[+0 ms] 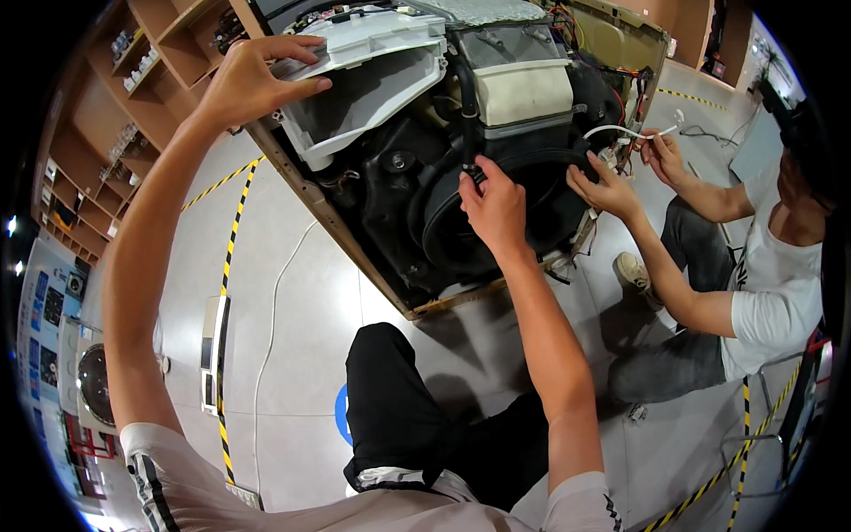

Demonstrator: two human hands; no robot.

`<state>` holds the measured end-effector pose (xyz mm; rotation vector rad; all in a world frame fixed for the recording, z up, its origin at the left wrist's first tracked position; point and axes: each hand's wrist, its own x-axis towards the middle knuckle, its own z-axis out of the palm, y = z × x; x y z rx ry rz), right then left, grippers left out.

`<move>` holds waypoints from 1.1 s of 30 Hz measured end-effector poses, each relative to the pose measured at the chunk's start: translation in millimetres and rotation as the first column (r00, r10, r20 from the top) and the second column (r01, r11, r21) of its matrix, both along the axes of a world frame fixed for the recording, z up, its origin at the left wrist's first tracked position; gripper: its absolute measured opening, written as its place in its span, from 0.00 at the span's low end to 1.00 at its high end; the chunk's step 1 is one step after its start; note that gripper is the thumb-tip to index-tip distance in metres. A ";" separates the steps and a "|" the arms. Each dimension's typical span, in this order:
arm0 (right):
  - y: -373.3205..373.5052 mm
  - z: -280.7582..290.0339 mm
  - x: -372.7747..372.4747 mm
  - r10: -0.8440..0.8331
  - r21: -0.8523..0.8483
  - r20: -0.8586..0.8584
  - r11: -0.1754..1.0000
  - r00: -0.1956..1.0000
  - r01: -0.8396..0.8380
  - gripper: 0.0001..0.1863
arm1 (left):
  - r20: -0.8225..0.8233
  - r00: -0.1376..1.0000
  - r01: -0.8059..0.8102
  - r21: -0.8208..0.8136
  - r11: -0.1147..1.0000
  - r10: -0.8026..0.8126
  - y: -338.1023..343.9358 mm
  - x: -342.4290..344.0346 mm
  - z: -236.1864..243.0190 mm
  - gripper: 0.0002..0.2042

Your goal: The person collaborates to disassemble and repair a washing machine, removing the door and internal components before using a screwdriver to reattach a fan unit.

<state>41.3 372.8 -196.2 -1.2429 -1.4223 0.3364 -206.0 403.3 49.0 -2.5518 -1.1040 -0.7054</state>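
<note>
An opened washing machine (390, 204) stands before me with its front panel off. My left hand (257, 78) is at its upper left, thumb and fingers closed around the edge of a white plastic drawer housing (372, 80). The housing sits tilted, its hollow front facing me. My right hand (495, 206) pinches the lower end of a black rubber hose (468, 97), just above the round black door gasket (434, 230). The hose runs down from beside the housing, past a cream-coloured block (525, 91). My fingers partly hide the hose end.
At the right a seated co-worker (771, 266) holds a thin white strip (616, 129) in one hand; their other hand is by the gasket. Loose wires (634, 89) hang at the machine's right side. A white cable (270, 310) and striped tape (232, 239) cross the floor.
</note>
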 end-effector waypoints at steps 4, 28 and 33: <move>-11.6 8.5 7.6 0.141 -0.118 -0.151 0.980 0.979 -0.159 0.16 | -0.021 1.000 -0.022 -0.008 1.000 0.022 -1.1 0.8 -0.6 0.18; -2.3 -11.4 6.9 0.084 -0.128 -0.078 0.987 0.993 -0.094 0.15 | -0.173 0.985 -0.006 0.032 0.999 0.012 -4.0 5.1 6.5 0.18; 2.2 -21.9 5.0 0.095 -0.056 -0.061 0.994 0.994 -0.098 0.17 | -0.107 0.994 0.030 0.017 0.999 -0.028 -1.2 3.0 3.5 0.18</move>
